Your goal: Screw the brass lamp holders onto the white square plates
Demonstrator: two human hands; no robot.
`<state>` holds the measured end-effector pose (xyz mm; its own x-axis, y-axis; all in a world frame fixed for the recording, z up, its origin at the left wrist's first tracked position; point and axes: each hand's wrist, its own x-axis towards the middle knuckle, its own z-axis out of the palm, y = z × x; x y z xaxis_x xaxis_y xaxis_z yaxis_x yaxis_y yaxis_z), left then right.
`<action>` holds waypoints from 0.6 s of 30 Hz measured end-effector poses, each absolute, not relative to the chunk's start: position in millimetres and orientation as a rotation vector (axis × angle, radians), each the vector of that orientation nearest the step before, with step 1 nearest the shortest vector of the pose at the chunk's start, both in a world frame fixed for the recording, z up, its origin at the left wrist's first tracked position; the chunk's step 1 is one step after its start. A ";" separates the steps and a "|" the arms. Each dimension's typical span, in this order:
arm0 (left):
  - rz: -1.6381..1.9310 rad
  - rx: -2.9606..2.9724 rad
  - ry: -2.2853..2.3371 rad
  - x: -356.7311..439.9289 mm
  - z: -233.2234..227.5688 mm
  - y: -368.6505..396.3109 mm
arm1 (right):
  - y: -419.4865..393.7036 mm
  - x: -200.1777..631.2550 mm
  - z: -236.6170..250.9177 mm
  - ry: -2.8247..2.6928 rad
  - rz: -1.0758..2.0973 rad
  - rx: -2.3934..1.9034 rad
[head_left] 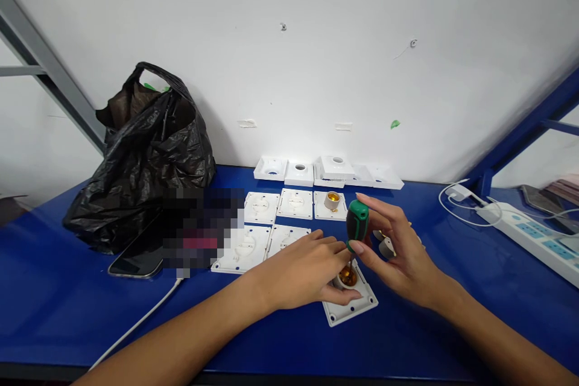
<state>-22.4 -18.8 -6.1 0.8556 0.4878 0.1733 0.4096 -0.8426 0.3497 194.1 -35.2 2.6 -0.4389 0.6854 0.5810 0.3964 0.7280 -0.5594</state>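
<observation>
My left hand (301,271) grips a white lamp-holder socket (347,278) with a brass inside, seated on a white square plate (350,309) on the blue table. My right hand (398,250) holds a screwdriver with a green and black handle (357,221) upright, its tip down inside the socket. A few small grey parts (386,246) lie just behind my right hand's fingers.
More white plates (277,206) lie in rows behind, one bearing a brass socket (332,199), with white covers (337,167) by the wall. A black plastic bag (145,157) and a phone (138,259) with a cable sit left. A power strip (529,235) lies right.
</observation>
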 end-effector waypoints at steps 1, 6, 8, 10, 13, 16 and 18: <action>0.364 2.727 0.675 -22.5 -5.9 -18.9 | -35.2 194.1 2.5 -2.084 0.436 -0.816; 0.346 2.742 0.676 -22.5 -6.0 -19.2 | -35.3 194.6 1.6 -2.089 0.442 -0.829; 0.348 2.756 0.686 -22.5 -6.5 -19.3 | -35.4 194.5 1.4 -2.091 0.449 -0.827; 0.359 2.774 0.692 -22.4 -7.2 -19.5 | -35.6 194.3 1.6 -2.094 0.456 -0.827; 0.379 2.789 0.689 -22.4 -7.8 -19.7 | -35.9 193.9 1.9 -2.103 0.465 -0.835; 0.381 2.795 0.682 -22.4 -7.8 -19.8 | -36.0 194.0 1.9 -2.109 0.478 -0.833; 0.371 2.812 0.678 -22.3 -8.0 -19.7 | -35.9 194.2 1.6 -2.109 0.480 -0.832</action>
